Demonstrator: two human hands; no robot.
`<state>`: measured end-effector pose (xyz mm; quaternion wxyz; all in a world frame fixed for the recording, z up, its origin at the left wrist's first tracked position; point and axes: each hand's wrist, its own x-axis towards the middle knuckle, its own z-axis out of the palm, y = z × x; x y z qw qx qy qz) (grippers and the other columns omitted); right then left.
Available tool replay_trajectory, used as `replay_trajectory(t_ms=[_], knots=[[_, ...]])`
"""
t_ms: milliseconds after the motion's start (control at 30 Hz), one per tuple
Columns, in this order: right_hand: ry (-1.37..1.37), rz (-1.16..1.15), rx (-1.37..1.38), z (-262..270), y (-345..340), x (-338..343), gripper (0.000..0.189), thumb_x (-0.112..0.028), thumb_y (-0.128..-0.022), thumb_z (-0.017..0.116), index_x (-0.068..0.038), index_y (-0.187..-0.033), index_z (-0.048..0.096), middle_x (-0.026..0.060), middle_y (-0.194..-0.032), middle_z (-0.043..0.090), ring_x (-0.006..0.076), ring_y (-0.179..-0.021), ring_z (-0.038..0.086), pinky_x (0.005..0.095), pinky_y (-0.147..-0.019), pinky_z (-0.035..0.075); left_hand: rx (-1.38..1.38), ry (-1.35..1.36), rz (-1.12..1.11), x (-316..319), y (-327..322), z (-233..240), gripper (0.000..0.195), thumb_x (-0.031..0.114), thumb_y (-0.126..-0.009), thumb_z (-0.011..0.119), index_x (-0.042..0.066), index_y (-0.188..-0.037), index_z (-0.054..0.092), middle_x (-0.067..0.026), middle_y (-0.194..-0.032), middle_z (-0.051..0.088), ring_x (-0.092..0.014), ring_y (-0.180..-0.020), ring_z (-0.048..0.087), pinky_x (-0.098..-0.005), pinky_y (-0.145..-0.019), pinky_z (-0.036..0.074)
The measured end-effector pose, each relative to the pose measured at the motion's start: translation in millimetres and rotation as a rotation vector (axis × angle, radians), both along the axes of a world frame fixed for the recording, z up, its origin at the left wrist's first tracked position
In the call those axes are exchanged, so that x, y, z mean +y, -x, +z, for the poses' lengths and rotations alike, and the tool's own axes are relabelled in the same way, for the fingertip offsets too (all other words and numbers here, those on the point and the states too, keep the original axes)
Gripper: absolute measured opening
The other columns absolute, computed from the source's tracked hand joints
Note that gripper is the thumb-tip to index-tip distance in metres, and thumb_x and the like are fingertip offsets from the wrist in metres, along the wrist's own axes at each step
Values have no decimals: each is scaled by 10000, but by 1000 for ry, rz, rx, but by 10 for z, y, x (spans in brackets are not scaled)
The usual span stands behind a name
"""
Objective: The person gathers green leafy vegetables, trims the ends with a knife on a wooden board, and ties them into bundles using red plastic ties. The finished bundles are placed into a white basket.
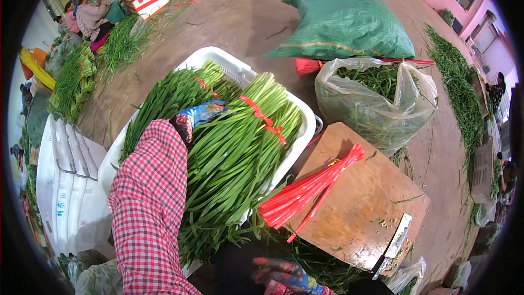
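Note:
My left hand [204,114], in a blue patterned glove, reaches into a white plastic basket [308,119] between bundles of leafy green stalks; its fingers are partly hidden, so its grip cannot be told. The front bundle [245,135] is tied with red bands; another bundle [172,94] lies behind my arm. My right hand [286,274], gloved and blurred, is low in the view with fingers apart, holding nothing. Beyond it is a wooden board [352,213], bearing a bunch of red tie strips [315,190] and a knife [395,241].
Stacked white baskets [69,188] stand at the left. A clear bag of greens [374,102] and a green woven sack [348,24] lie beyond the board. A person [92,14] sits at the upper left near piled stalks [75,82]. More greens [452,86] line the right.

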<state>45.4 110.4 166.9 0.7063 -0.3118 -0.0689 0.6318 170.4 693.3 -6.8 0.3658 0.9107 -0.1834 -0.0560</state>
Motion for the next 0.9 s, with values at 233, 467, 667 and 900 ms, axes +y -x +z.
replay_trajectory(t_ms=[233,467,667,900], knots=[[28,-134,36,-193,-39,-271,495,-156,-949,544,101,-1354,418,204,-1126,645,273,-1037,631,381,-922,485,322,181,365,-876,41,1529,509,266,-949,590,11,-1372,465,-100,-1334,544,-168,-1206,496,-298,-1048,374],[70,-305,302,-290,-27,-521,546,-165,-923,610,128,-1339,410,190,-1038,673,223,-929,664,311,-853,520,447,-46,659,-1618,410,2265,804,572,-913,517,17,-1457,312,-202,-1414,452,-253,-1322,418,-349,-1094,319],[127,-313,61,-357,-67,-456,534,-212,-930,605,102,-1331,443,156,-1024,676,211,-964,644,334,-880,501,80,-585,592,-1928,714,1620,863,514,-887,554,-4,-1476,193,-318,-1427,342,-442,-1278,406,-482,-1037,368],[216,-205,16,-429,-149,-300,477,-173,-965,536,74,-1359,428,105,-1046,664,166,-939,636,295,-849,508,73,-680,569,-1653,745,1263,780,433,-926,531,2,-1477,187,-295,-1396,404,-416,-1211,485,-463,-997,407]])
